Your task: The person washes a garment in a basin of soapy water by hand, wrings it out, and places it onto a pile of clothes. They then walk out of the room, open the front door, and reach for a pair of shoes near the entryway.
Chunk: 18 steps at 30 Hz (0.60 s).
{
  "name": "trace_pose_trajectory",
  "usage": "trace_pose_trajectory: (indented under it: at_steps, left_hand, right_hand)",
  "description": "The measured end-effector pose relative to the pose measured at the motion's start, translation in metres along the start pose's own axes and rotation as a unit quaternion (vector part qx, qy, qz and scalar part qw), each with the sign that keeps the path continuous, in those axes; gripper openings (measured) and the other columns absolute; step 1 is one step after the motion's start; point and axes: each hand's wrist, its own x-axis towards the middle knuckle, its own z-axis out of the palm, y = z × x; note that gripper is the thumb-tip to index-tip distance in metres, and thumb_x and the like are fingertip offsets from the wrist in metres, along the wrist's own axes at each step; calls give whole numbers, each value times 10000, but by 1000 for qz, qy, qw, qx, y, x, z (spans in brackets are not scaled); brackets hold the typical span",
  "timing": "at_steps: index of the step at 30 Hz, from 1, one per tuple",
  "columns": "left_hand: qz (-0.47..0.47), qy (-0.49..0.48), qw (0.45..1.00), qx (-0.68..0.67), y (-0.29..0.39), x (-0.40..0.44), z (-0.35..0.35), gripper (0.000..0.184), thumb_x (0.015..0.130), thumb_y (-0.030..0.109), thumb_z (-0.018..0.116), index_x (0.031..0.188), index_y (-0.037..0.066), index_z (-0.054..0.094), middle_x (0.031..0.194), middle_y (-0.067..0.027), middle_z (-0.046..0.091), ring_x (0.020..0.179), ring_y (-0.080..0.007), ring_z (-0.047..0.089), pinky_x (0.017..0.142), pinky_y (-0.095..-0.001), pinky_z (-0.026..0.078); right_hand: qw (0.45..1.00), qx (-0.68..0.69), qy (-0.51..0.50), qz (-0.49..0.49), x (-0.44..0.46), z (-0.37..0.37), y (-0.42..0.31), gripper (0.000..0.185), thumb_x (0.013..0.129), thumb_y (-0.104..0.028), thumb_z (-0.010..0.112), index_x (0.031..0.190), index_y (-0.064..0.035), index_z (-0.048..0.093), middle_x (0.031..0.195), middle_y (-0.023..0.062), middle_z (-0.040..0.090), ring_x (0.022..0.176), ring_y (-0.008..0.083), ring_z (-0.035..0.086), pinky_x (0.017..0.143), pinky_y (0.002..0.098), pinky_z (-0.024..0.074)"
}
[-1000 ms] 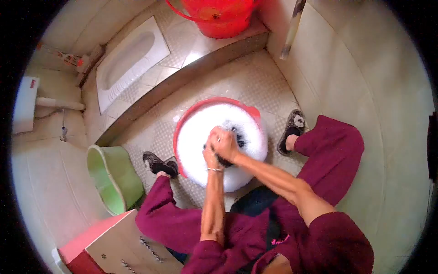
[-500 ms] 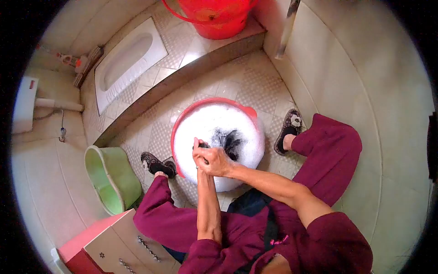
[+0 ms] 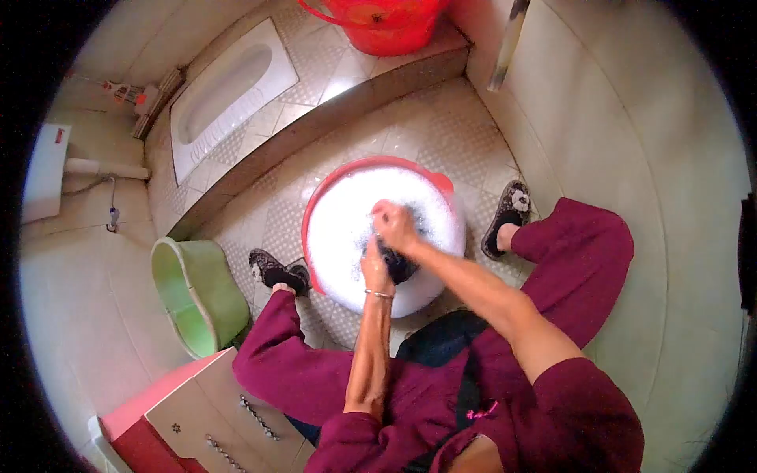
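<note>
A red basin (image 3: 442,184) full of white suds (image 3: 337,229) stands on the floor between my feet. Over its middle my right hand (image 3: 397,227) is closed in a fist around dark wet cloth (image 3: 401,270). Just below and to the left, my left hand (image 3: 377,266), with a bracelet at its wrist, is closed on the same cloth. Part of the cloth hangs beneath my hands into the foam. The fingers are partly hidden, and the kind of garment cannot be made out.
A green tub (image 3: 225,276) stands at the left, above a drawer cabinet (image 3: 209,410). Behind the basin, a raised step (image 3: 331,118) carries a squat toilet (image 3: 185,142) and a red bucket (image 3: 386,31). A wall (image 3: 607,142) rises on the right.
Both hands have moved up and to the right over the basin. They were clasped together; now the right hand is farther up than the left, with dark cloth between them.
</note>
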Motion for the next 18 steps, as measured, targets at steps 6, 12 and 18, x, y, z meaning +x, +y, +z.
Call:
trace_pose_trajectory:
  at_steps: [6, 12, 18]
  left_hand:
    - [-71, -1, 984, -165, 16, 18, -1, 280, 854, 317, 441, 894, 54, 528, 852, -64, 587, 718, -192, 581, 670, -339, 485]
    - [-25, -418, 865, -275, -23, 78, -74, 362, 864, 381, 387, 926, 57, 535, 871, -81, 562, 773, -212, 556, 726, -352, 457]
    - [-25, 13, 1000, -7, 0, -22, 18, 345, 845, 288, 475, 999, -18, 519, 903, -51, 552, 810, -155, 537, 701, -284, 451]
  right_hand:
    - [999, 30, 20, -29, 19, -44, -30, 114, 724, -117, 498, 798, -58, 562, 671, 156, 584, 640, 301, 594, 588, 388, 464]
    - [972, 5, -111, -209, -46, -12, -59, 178, 740, -123, 470, 843, -31, 581, 689, 174, 583, 637, 290, 596, 605, 359, 471]
    - [999, -38, -11, -4, -1, -14, -3, 151, 741, -119, 472, 802, -32, 578, 700, 169, 591, 645, 289, 589, 604, 362, 461]
